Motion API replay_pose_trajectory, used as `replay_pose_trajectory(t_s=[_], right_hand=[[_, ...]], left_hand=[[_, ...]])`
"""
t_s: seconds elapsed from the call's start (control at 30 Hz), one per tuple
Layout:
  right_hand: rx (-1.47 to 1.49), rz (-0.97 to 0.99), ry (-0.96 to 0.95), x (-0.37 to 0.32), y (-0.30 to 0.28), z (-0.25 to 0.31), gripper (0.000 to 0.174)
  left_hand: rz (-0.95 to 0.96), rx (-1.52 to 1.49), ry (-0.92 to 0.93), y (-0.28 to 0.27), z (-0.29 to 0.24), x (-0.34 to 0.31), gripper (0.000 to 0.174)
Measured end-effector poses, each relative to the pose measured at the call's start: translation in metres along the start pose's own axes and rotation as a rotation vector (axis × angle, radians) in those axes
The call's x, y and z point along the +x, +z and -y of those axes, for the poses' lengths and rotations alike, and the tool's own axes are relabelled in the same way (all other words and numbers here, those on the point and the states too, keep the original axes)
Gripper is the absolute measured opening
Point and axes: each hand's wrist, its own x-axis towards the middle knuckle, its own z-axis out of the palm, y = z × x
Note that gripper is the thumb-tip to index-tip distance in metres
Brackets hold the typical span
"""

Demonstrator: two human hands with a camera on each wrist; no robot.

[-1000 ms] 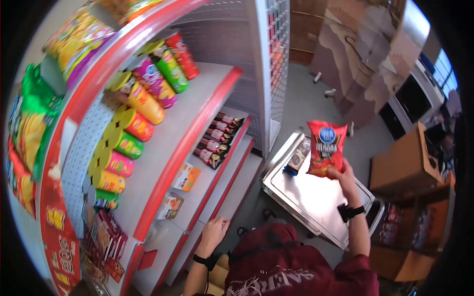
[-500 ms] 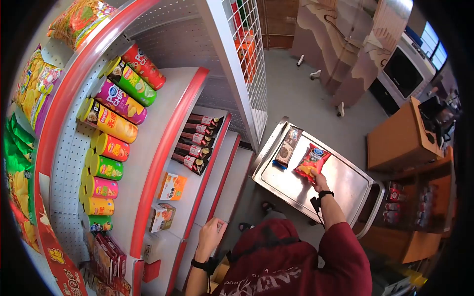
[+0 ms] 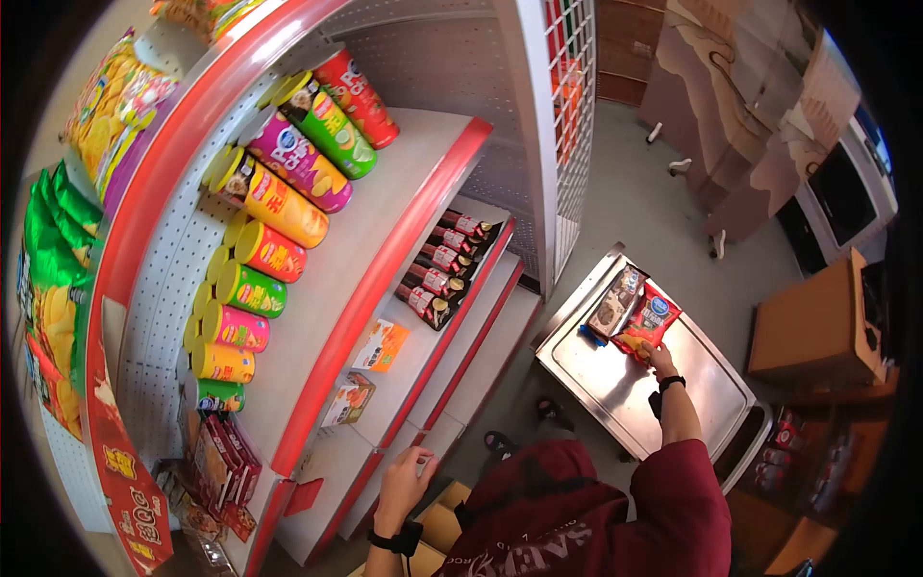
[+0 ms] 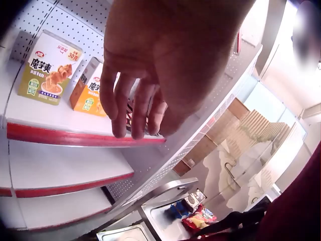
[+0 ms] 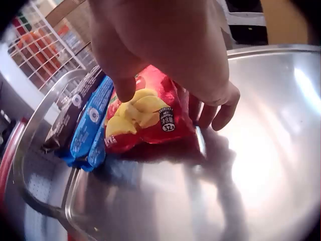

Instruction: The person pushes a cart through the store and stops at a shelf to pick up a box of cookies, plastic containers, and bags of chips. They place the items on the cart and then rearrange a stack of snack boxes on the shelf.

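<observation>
My right hand holds a red bag of potato chips low over the metal cart top. In the right wrist view the thumb lies across the front of the bag, and the other fingers are on its far right side. Close along the bag's left are a blue packet and a dark brown packet. My left hand hangs beside the shelves with fingers loosely bent and nothing in them. Behind it in the left wrist view stand a konjac snack box and an orange box.
To the left, a red-edged shelf rack carries chip canisters and, lower down, a tray of dark packets. A white wire grid stands beyond the cart. A cardboard-brown cabinet is at right.
The bag of chips has come down from above the cart to its top and shifted left, up against the packets. My left hand stays by the shelves.
</observation>
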Motion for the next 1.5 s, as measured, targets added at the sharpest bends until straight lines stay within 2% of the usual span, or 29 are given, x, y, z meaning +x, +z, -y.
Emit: replay_pose_trajectory(t_s=[0.07, 0.1, 0.17, 0.23, 0.27, 0.3, 0.33, 0.37, 0.4, 0.43, 0.47, 0.5, 0.57, 0.63, 0.7, 0.77, 0.83, 0.9, 0.93, 0.97, 1.03, 1.07, 1.13, 1.17, 1.2, 1.27, 1.33, 1.37, 1.5], right_hand=[[-0.099, 0.012, -0.083, -0.008, 0.001, 0.006, 0.072], [-0.159, -0.013, -0.059, -0.001, -0.002, 0.0, 0.08], [-0.47, -0.131, -0.03, 0.03, -0.012, -0.018, 0.089], [-0.628, -0.314, -0.121, 0.04, -0.022, -0.031, 0.093], [-0.723, -0.407, -0.175, 0.036, -0.024, -0.027, 0.087], [-0.644, -0.447, -0.297, -0.01, -0.018, 0.005, 0.081], [-0.848, -0.612, -0.55, 0.053, -0.034, -0.036, 0.076], [-0.714, -0.605, -0.699, 0.026, -0.025, -0.012, 0.072], [-0.899, -0.683, -0.89, 0.09, -0.032, -0.044, 0.068], [-0.423, -0.435, -0.955, 0.041, -0.011, -0.007, 0.064], [-0.315, -0.556, -1.087, 0.056, 0.007, -0.004, 0.062], [-0.352, -0.496, -1.01, 0.032, 0.02, 0.015, 0.054], [-0.326, -0.401, -1.073, 0.027, 0.055, 0.039, 0.036], [-0.396, -0.345, -1.172, 0.013, 0.106, 0.053, 0.035], [-0.558, -0.367, -1.271, -0.02, 0.135, 0.052, 0.033], [-0.635, -0.374, -1.339, -0.059, 0.155, 0.06, 0.032], [-0.795, -0.239, -1.233, -0.113, 0.182, 0.084, 0.026], [-0.709, -0.037, -1.09, -0.133, 0.204, 0.082, 0.025], [-0.549, 0.072, -1.118, -0.143, 0.21, 0.08, 0.025], [-0.587, 0.096, -1.152, -0.135, 0.217, 0.075, 0.027], [-0.539, 0.203, -1.161, -0.14, 0.229, 0.075, 0.028], [-0.526, 0.216, -1.191, -0.139, 0.237, 0.074, 0.026], [-0.485, 0.244, -1.224, -0.136, 0.25, 0.07, 0.023], [-0.457, 0.262, -1.227, -0.135, 0.255, 0.068, 0.022], [-0.417, 0.329, -1.15, -0.186, 0.252, 0.097, 0.02], [-0.429, 0.325, -1.203, -0.182, 0.256, 0.089, 0.021], [-0.388, 0.353, -1.246, -0.178, 0.259, 0.079, 0.022], [-0.44, 0.355, -1.218, -0.203, 0.252, 0.089, 0.023], [-0.469, 0.391, -1.047, -0.189, 0.249, 0.07, 0.019]], left_hand=[[-0.041, -0.003, 0.001, -0.008, 0.003, -0.004, 0.017], [-0.071, 0.001, 0.013, -0.012, 0.005, -0.007, 0.017], [-0.103, -0.008, -0.002, -0.022, 0.007, -0.014, 0.017], [-0.116, 0.007, -0.01, -0.035, 0.006, -0.024, 0.016], [-0.159, 0.004, -0.023, -0.043, 0.003, -0.028, 0.016], [-0.155, -0.02, 0.025, -0.054, -0.001, -0.034, 0.017], [-0.162, -0.038, 0.063, -0.066, -0.004, -0.043, 0.017], [-0.242, -0.029, 0.025, -0.081, -0.01, -0.051, 0.017], [-0.229, -0.046, 0.104, -0.098, -0.018, -0.058, 0.017], [-0.219, -0.056, 0.18, -0.117, -0.027, -0.066, 0.016], [-0.277, -0.063, 0.277, -0.139, -0.038, -0.074, 0.014], [-0.357, -0.042, 0.228, -0.162, -0.049, -0.087, 0.014], [-0.415, -0.07, 0.371, -0.209, -0.076, -0.115, 0.013], [-0.554, -0.092, 0.386, -0.26, -0.104, -0.146, 0.016], [-0.803, -0.204, 0.459, -0.289, -0.113, -0.166, 0.012], [-1.099, -0.346, 0.421, -0.32, -0.126, -0.175, 0.015], [-1.244, -0.319, 0.13, -0.368, -0.141, -0.183, 0.024], [-1.258, -0.183, 0.058, -0.414, -0.129, -0.173, 0.036], [-1.232, -0.157, -0.046, -0.433, -0.121, -0.168, 0.037], [-1.202, -0.136, -0.147, -0.45, -0.109, -0.161, 0.039], [-1.114, -0.006, -0.372, -0.473, -0.083, -0.145, 0.057], [-1.12, -0.003, -0.368, -0.482, -0.073, -0.136, 0.057], [-0.875, -0.036, -0.621, -0.496, -0.058, -0.123, 0.083], [-0.879, -0.029, -0.614, -0.5, -0.059, -0.116, 0.083], [-0.816, -0.142, -0.617, -0.502, -0.062, -0.109, 0.093], [-0.699, -0.329, -0.581, -0.509, -0.063, -0.098, 0.11], [-0.704, -0.333, -0.596, -0.513, -0.069, -0.085, 0.11], [-0.7, -0.342, -0.618, -0.516, -0.069, -0.079, 0.111], [-0.684, -0.258, -0.727, -0.517, -0.08, -0.071, 0.102]])
